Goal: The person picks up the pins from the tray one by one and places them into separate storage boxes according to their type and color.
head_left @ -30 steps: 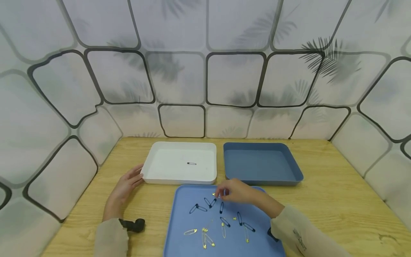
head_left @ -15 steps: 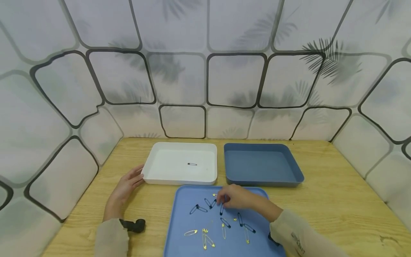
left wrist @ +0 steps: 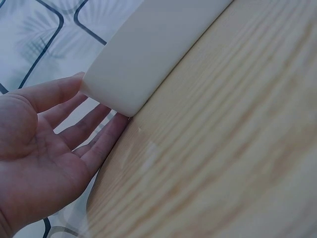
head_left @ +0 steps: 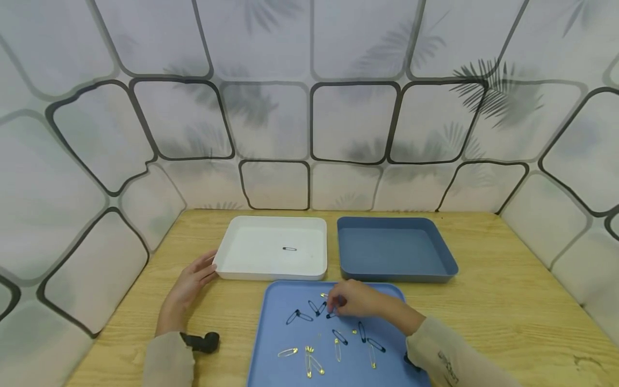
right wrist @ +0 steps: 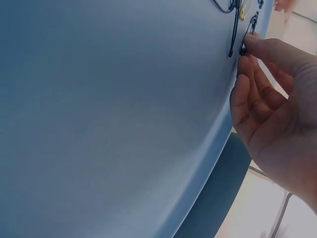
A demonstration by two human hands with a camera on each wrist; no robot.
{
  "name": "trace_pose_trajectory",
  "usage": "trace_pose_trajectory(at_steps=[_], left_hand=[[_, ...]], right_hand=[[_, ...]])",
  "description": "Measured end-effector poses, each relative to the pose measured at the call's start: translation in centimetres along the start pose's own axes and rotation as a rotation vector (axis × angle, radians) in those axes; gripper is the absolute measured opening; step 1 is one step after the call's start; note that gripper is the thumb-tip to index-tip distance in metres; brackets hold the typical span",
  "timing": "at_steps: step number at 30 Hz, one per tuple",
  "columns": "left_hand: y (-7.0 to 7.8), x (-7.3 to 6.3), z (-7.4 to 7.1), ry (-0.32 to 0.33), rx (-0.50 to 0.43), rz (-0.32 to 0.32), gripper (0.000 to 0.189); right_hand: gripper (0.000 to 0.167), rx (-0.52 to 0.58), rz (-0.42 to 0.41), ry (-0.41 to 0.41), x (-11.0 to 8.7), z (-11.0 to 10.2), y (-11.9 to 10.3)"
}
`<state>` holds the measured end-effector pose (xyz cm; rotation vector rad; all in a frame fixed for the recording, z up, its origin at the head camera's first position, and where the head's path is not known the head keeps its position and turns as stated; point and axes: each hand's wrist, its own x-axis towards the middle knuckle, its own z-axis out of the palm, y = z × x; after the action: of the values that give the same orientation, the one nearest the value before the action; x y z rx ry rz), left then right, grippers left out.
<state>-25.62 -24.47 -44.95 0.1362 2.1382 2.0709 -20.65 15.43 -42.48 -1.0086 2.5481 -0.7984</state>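
My right hand (head_left: 357, 298) is over the far part of a light blue tray (head_left: 275, 371). Its thumb and fingertips pinch a black safety pin (head_left: 331, 316), mostly covered by the fingers; in the right wrist view the thumb (right wrist: 277, 52) presses toward the index finger. Around it lie several black safety pins (head_left: 340, 337) and several gold safety pins (head_left: 288, 352). My left hand (head_left: 187, 285) touches the left front corner of a white tray (head_left: 256, 250) with extended fingers, the thumb at its rim in the left wrist view. One dark safety pin (head_left: 289, 249) lies inside the white tray.
A dark blue tray (head_left: 394, 247) stands right of the white one, behind the light blue tray. All three are on a wooden table (head_left: 508, 290). A patterned fabric wall (head_left: 358, 121) encloses the back and sides.
My right hand has moved slightly down and right, away from the gold pin at the far edge, to a black safety pin. That pin has turned from upright to sideways. The left hand stays put.
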Motion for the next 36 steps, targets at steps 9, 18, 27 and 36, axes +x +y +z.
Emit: trace_pose_trajectory(at_steps=[9, 18, 27, 36], left_hand=[[0.0, 0.0, 0.0, 0.007, 0.008, -0.004, 0.052], [-0.1, 0.1, 0.0, 0.017, -0.004, 0.002, 0.052], [-0.2, 0.0, -0.1, 0.01, 0.005, 0.007, 0.053], [-0.3, 0.0, -0.1, 0.005, -0.003, 0.02, 0.053]], right_hand=[[0.019, 0.032, -0.003, -0.008, 0.1, 0.1, 0.6], [0.019, -0.003, -0.025, 0.032, 0.3, -0.7, -0.4], [0.016, 0.016, -0.031, 0.062, 1.3, -1.9, -1.1], [0.015, 0.023, -0.059, 0.096, 3.3, -2.4, -1.8]])
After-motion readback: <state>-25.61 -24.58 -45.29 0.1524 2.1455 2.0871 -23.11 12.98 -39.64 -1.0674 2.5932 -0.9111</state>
